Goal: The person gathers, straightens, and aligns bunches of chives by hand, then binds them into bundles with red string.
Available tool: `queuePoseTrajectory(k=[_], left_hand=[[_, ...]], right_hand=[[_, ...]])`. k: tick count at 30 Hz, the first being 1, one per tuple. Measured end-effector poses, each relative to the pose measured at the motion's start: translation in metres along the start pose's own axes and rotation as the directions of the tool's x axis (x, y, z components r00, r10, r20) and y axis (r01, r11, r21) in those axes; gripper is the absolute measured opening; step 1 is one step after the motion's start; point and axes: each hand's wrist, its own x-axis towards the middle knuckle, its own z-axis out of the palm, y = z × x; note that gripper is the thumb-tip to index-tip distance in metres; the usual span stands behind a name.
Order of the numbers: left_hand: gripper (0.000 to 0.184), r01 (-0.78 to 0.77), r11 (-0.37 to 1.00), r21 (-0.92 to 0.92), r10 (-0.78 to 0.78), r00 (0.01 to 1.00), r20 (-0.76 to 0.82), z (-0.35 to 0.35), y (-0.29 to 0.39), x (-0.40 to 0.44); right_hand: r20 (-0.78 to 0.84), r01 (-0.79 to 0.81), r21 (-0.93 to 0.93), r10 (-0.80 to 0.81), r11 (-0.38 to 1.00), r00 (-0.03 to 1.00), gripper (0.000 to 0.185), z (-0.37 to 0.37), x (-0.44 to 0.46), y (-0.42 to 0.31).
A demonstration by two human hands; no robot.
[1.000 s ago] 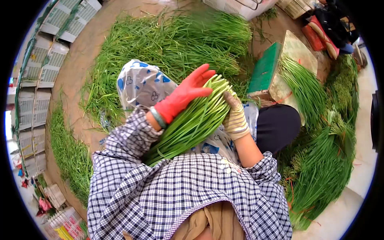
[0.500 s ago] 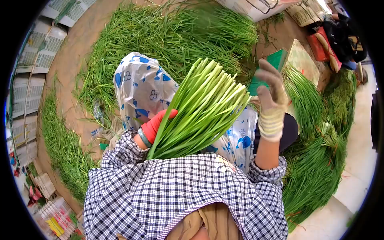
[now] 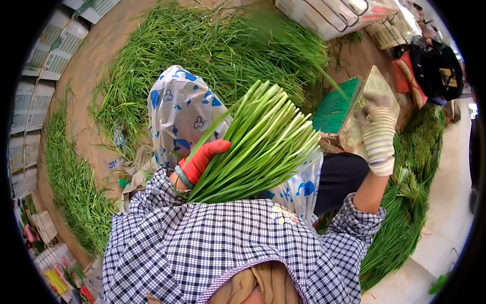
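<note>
A thick bunch of long green stalks (image 3: 253,147) lies across my lap, its pale cut ends fanned toward the upper right. My left hand (image 3: 205,158), in a red glove, is closed around the bunch's lower left side with the thumb on top. To the right, my right hand (image 3: 378,134), in a striped, dirty glove, is raised near a worn board (image 3: 354,121) that leans by a green-sided box (image 3: 336,106). Its fingers are smeared by motion, so what they hold, if anything, is unclear. A blurred green streak (image 3: 334,84) crosses above the box.
Loose stalks (image 3: 202,45) are heaped on the floor ahead, with another strip (image 3: 76,187) at the left. Tied bundles (image 3: 400,218) lie at the right. White crates (image 3: 30,106) line the left edge; another crate (image 3: 324,17) and a black bag (image 3: 435,71) stand at the upper right.
My right hand has left the bunch and moved right, to the board. My left hand has gone from open on the bunch to gripping it. The bundle on the board no longer shows there.
</note>
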Motion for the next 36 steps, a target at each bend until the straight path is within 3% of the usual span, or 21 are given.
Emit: queuePoseTrajectory(k=[1, 2, 3, 4, 5, 6, 7, 9, 10, 12, 13, 15, 18, 19, 22, 25, 27, 28, 30, 31, 36], left_hand=[[0.059, -0.013, 0.996, 0.083, 0.012, 1.0, 0.012, 0.003, 0.003, 0.0], [0.059, -0.023, 0.985, 0.17, 0.019, 1.0, 0.022, 0.009, 0.003, -0.001], [0.064, -0.056, 0.98, 0.191, 0.049, 0.998, 0.04, 0.019, 0.003, -0.004], [0.064, -0.057, 0.98, 0.19, 0.049, 0.998, 0.047, 0.023, 0.003, -0.004], [0.069, -0.09, 0.969, 0.23, 0.075, 0.995, 0.073, 0.026, 0.002, -0.002], [0.073, -0.12, 0.955, 0.27, 0.097, 0.991, 0.096, 0.027, 0.001, -0.001], [0.082, -0.105, 0.942, 0.32, 0.087, 0.994, 0.068, 0.025, 0.0, 0.0], [0.084, -0.103, 0.922, 0.374, 0.084, 0.994, 0.069, 0.028, 0.001, -0.003], [0.086, -0.109, 0.9, 0.422, 0.086, 0.994, 0.073, 0.031, 0.002, -0.005], [0.089, -0.093, 0.882, 0.462, 0.076, 0.996, 0.054, 0.029, -0.001, -0.008], [0.089, -0.093, 0.869, 0.486, 0.094, 0.995, 0.024, 0.024, -0.003, -0.007], [0.089, -0.077, 0.848, 0.524, 0.084, 0.996, 0.011, 0.009, 0.0, -0.003], [0.088, -0.071, 0.891, 0.448, 0.092, 0.995, -0.025, 0.019, 0.001, -0.008], [0.087, -0.073, 0.909, 0.41, 0.097, 0.995, -0.038, 0.014, 0.0, -0.006], [0.086, -0.096, 0.889, 0.448, 0.102, 0.995, 0.012, 0.007, 0.003, 0.0], [0.082, -0.046, 0.897, 0.44, 0.065, 0.997, -0.028, 0.034, 0.006, -0.008], [0.065, 0.001, 0.902, 0.432, -0.018, 0.999, 0.035, 0.055, 0.005, -0.011], [0.065, 0.012, 0.899, 0.438, -0.029, 0.999, 0.031, 0.051, 0.003, -0.004], [0.053, -0.155, 0.45, 0.879, -0.156, 0.956, 0.249, 0.04, 0.002, 0.013], [0.049, -0.192, 0.282, 0.94, -0.189, 0.95, 0.25, 0.037, 0.009, 0.01], [0.045, -0.432, 0.253, 0.866, 0.022, 0.897, 0.441, 0.041, 0.019, 0.003]], right_hand=[[0.34, -0.074, -0.168, 0.128, 0.983, 0.932, 0.013, -0.004, 0.012, -0.008], [0.608, -0.09, -0.349, 0.298, 0.933, 0.736, 0.016, -0.008, 0.017, -0.016], [0.506, 0.049, -0.203, 0.062, 0.978, 0.861, 0.039, 0.0, 0.004, -0.001], [0.503, 0.049, -0.21, 0.065, 0.976, 0.862, 0.039, 0.0, 0.0, -0.007], [0.346, -0.072, 0.198, -0.001, 0.978, 0.938, 0.048, 0.002, -0.002, -0.02], [0.166, -0.109, 0.587, 0.013, 0.802, 0.986, 0.058, 0.005, -0.003, -0.034], [0.166, -0.114, 0.586, 0.018, 0.802, 0.986, 0.058, 0.008, -0.001, -0.045], [0.013, -0.013, 0.864, 0.003, 0.503, 1.0, 0.069, 0.019, 0.008, -0.068], [0.011, -0.018, 0.865, 0.016, 0.502, 1.0, 0.069, 0.025, 0.013, -0.081], [0.206, 0.142, 0.658, -0.359, 0.739, 0.91, 0.064, 0.034, 0.021, -0.097], [0.205, 0.132, 0.655, -0.343, 0.744, 0.917, 0.064, 0.038, 0.02, -0.091], [0.182, -0.079, 0.897, -0.201, 0.434, 0.963, 0.065, 0.052, 0.021, -0.065], [-0.112, 0.099, 0.971, 0.049, 0.218, 0.992, 0.079, 0.047, 0.001, -0.019], [-0.111, 0.098, 0.97, 0.047, 0.221, 0.993, 0.079, 0.052, -0.018, -0.018], [0.117, -0.057, 0.988, 0.467, -0.14, 0.876, 0.103, 0.077, -0.091, -0.044], [0.484, -0.193, 0.693, 0.249, -0.695, 0.839, 0.113, 0.152, -0.171, -0.077], [0.401, -0.239, 0.861, 0.311, -0.449, 0.862, 0.113, 0.107, -0.127, -0.13], [0.372, -0.227, 0.797, 0.158, -0.56, 0.915, 0.107, 0.096, -0.115, -0.13], [0.299, -0.2, 0.745, 0.051, -0.636, 0.953, 0.1, 0.085, -0.071, -0.136], [0.26, -0.187, 0.622, -0.025, -0.76, 0.965, 0.097, 0.092, -0.057, -0.133], [0.226, -0.325, 0.494, -0.242, -0.806, 0.944, 0.096, 0.094, -0.01, -0.142]])
